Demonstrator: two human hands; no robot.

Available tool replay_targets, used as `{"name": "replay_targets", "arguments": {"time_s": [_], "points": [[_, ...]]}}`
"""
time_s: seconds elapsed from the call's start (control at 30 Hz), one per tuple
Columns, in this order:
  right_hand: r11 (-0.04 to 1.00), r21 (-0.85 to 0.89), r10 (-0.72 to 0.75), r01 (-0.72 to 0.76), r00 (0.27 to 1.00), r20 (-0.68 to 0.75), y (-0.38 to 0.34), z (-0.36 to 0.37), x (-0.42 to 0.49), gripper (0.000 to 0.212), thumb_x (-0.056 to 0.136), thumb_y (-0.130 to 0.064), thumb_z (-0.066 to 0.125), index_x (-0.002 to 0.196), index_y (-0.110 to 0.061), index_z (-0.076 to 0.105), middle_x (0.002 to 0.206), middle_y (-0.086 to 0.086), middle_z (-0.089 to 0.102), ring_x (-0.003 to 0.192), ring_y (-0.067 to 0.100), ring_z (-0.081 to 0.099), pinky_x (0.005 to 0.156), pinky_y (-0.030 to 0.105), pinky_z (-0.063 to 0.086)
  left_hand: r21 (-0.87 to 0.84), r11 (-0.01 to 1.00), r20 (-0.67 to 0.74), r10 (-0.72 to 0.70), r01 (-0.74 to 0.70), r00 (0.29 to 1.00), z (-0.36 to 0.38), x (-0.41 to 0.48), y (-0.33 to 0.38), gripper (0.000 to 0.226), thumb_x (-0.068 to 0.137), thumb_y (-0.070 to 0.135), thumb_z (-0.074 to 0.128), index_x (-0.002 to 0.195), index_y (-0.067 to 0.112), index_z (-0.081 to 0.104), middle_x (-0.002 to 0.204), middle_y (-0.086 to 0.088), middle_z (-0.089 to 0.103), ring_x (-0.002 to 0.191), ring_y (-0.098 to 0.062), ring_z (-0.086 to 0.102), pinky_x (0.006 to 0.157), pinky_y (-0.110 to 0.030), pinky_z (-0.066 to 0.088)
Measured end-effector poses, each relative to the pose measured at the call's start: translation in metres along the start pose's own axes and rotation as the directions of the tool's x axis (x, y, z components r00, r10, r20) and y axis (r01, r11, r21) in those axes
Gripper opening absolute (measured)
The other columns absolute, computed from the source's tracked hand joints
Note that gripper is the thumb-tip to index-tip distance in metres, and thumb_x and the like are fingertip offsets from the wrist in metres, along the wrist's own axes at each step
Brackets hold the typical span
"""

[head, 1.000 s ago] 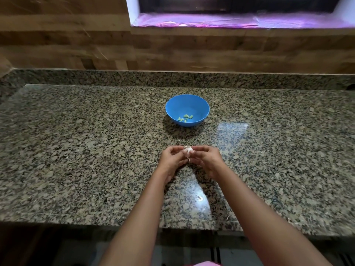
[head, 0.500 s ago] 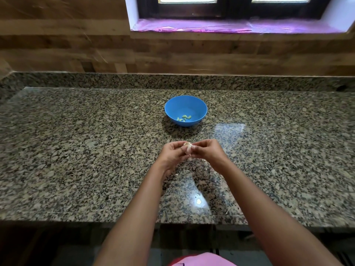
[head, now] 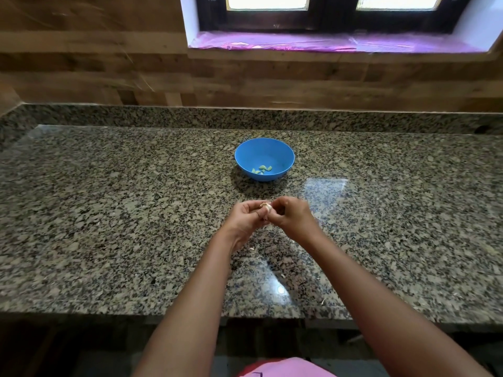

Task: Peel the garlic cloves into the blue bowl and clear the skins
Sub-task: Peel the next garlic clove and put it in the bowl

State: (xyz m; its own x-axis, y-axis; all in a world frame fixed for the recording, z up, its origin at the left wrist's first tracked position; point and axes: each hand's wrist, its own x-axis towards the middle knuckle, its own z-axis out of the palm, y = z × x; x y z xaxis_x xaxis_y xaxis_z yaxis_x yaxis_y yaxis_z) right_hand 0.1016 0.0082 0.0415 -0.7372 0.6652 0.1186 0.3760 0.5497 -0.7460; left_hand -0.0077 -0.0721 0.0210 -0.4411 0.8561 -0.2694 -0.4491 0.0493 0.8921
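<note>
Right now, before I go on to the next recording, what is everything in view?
blue bowl: one, blue, mid-countertop, beyond the hands
peeled cloves: a few, pale, in the bowl's bottom
garlic clove: one, whitish, pinched between both hands
skin flecks: a few, pale, tiny, on the countertop under the forearms
countertop: one, speckled granite, across the view
wall: one, brown wood, behind the countertop
window: one, dark frame, top right
film: one sheet, pink-purple, on the sill
garment: one, pink, bottom edge
left hand: holds the clove
right hand: pinches the clove
</note>
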Motion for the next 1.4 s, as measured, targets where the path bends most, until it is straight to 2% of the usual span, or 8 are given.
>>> {"name": "replay_targets", "arguments": {"time_s": [0.37, 0.57, 0.7, 0.8, 0.97, 1.13, 1.23, 1.4], "points": [[0.94, 0.288, 0.153, -0.18, 0.982, 0.114, 0.004, 0.0, 0.006, 0.009, 0.089, -0.009, 0.059, 0.092, -0.005, 0.067, 0.082, 0.012, 0.069, 0.07, 0.016, 0.066, 0.072, 0.029, 0.057, -0.147, 0.988, -0.014, -0.049, 0.047, 0.999, -0.005, -0.003, 0.0, 0.023, 0.083, -0.006, 0.058, 0.104, 0.001, 0.061, 0.089, -0.01, 0.068, 0.073, -0.013, 0.067, 0.064, -0.019, 0.056], [0.544, 0.736, 0.354, -0.403, 0.905, 0.235, 0.006, -0.005, 0.004, 0.005, 0.086, 0.004, 0.058, 0.088, 0.007, 0.06, 0.076, 0.017, 0.063, 0.054, 0.018, 0.064, 0.054, 0.025, 0.056, -0.153, 0.988, -0.125, -0.045, 0.025, 0.991, -0.003, 0.0, -0.002, 0.024, 0.084, -0.007, 0.058, 0.107, -0.003, 0.058, 0.092, -0.011, 0.065, 0.073, -0.015, 0.066, 0.064, -0.02, 0.057], [0.474, 0.741, 0.421, -0.476, 0.862, 0.284, 0.01, -0.008, 0.005, 0.021, 0.083, 0.006, 0.059, 0.102, 0.016, 0.056, 0.076, 0.017, 0.061, 0.052, 0.018, 0.061, 0.051, 0.023, 0.055, 0.247, 0.968, -0.256, 0.018, 0.047, 0.967, -0.002, 0.008, -0.01, 0.038, 0.085, 0.004, 0.064, 0.122, -0.001, 0.055, 0.105, -0.01, 0.064, 0.085, -0.017, 0.062, 0.071, -0.023, 0.054], [0.551, 0.661, 0.451, -0.51, 0.848, 0.278, 0.011, -0.006, 0.004, 0.015, 0.085, 0.002, 0.059, 0.094, 0.014, 0.058, 0.074, 0.015, 0.058, 0.055, 0.02, 0.056, 0.049, 0.022, 0.053, 0.619, 0.772, -0.327, 0.086, 0.144, 0.941, -0.001, 0.013, -0.014, 0.044, 0.085, 0.017, 0.067, 0.127, 0.009, 0.054, 0.124, -0.009, 0.059, 0.104, -0.02, 0.059, 0.088, -0.031, 0.05], [0.55, 0.673, 0.444, -0.494, 0.856, 0.266, 0.012, -0.004, 0.0, 0.026, 0.085, 0.003, 0.06, 0.107, 0.016, 0.054, 0.074, 0.015, 0.057, 0.057, 0.021, 0.055, 0.051, 0.023, 0.053, 0.778, 0.624, -0.286, 0.252, 0.071, 0.925, 0.005, 0.008, -0.014, 0.047, 0.088, 0.021, 0.062, 0.133, 0.013, 0.049, 0.137, -0.009, 0.04, 0.104, -0.014, 0.052, 0.078, -0.009, 0.043], [0.454, 0.752, 0.414, -0.478, 0.86, 0.297, 0.012, -0.011, -0.008, 0.029, 0.082, 0.007, 0.058, 0.109, 0.016, 0.052, 0.08, 0.017, 0.059, 0.061, 0.021, 0.058, 0.054, 0.023, 0.055, 0.625, 0.776, -0.154, 0.233, -0.088, 0.96, 0.009, 0.003, -0.006, 0.021, 0.089, 0.015, 0.061, 0.11, 0.012, 0.065, 0.114, -0.008, 0.061, 0.091, -0.02, 0.06, 0.078, -0.038, 0.056], [0.449, 0.769, 0.398, -0.454, 0.873, 0.283, 0.014, -0.015, -0.012, 0.02, 0.082, 0.01, 0.057, 0.101, 0.009, 0.053, 0.079, 0.019, 0.061, 0.057, 0.021, 0.061, 0.053, 0.025, 0.055, 0.475, 0.88, -0.068, 0.051, -0.013, 0.996, 0.015, 0.003, -0.006, 0.012, 0.089, 0.011, 0.061, 0.1, 0.009, 0.066, 0.094, -0.006, 0.068, 0.07, -0.011, 0.057, 0.06, -0.024, 0.05], [0.464, 0.777, 0.415, -0.425, 0.88, 0.233, 0.022, -0.02, -0.023, 0.012, 0.082, 0.007, 0.059, 0.093, 0.004, 0.054, 0.076, 0.019, 0.063, 0.05, 0.02, 0.063, 0.05, 0.026, 0.055, 0.419, 0.908, -0.043, 0.03, -0.009, 0.999, 0.028, 0.006, -0.019, 0.006, 0.089, 0.005, 0.059, 0.089, 0.006, 0.065, 0.08, -0.004, 0.065, 0.069, -0.012, 0.06, 0.065, -0.026, 0.054]]}}
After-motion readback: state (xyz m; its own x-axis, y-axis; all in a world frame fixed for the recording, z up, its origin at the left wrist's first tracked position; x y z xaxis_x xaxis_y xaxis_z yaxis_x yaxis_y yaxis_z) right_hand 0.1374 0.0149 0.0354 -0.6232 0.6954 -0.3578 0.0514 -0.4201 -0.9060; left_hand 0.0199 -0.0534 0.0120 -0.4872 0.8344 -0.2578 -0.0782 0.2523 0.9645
